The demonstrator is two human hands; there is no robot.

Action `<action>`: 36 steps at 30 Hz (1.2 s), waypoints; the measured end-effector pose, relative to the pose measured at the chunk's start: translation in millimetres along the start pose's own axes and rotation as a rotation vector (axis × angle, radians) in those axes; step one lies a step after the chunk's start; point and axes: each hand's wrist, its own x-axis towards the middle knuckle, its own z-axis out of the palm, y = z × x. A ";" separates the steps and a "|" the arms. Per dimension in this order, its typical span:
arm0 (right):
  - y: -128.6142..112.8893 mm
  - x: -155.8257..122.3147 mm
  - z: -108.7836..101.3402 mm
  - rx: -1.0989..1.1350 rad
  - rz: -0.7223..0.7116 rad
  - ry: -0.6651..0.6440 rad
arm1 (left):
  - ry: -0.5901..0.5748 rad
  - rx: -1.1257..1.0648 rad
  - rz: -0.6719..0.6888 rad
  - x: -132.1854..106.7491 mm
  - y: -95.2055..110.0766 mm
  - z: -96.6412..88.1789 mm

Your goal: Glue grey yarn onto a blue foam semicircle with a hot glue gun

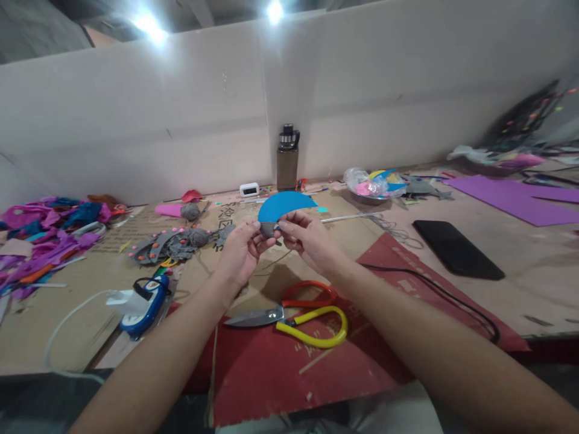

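Between my two hands, above the cardboard, is a curved blue foam piece (284, 205) with a small grey piece (268, 229) at its lower left edge. My left hand (244, 244) pinches the left end, where grey and blue meet. Close beside it, my right hand (307, 238) has its thumb and fingertips closed on the lower edge of the blue piece. The fingers partly hide the spot where the pieces join. Below my hands, large scissors (280, 314) with one red and one yellow handle lie partly spread on a red sheet (262, 386).
On the left are colourful scraps (49, 235), grey pieces with pink and orange dots (167, 246) and a blue-white power strip (145, 307). A bottle (287, 160) stands by the wall. To the right are a bowl of scraps (373, 196), a black phone (456, 248) and a purple sheet (511, 196).
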 end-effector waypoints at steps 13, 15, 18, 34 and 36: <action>-1.0 -4.1 4.7 -0.255 -0.146 -0.066 | -0.062 -0.064 -0.274 -2.8 -2.5 3.6; -0.5 -3.9 4.4 -0.302 -0.182 -0.054 | -0.067 -0.028 -0.188 -2.7 -6.5 3.0; 2.0 -2.1 2.4 -0.402 -0.231 0.021 | -0.031 0.012 -0.068 -0.8 -12.4 0.8; 1.5 -4.1 -5.8 -0.873 -0.552 0.090 | -0.041 0.182 0.042 -5.8 -9.8 1.5; 0.4 -5.4 -5.1 -0.896 -0.585 0.077 | -0.018 0.204 0.046 -5.5 -8.4 1.9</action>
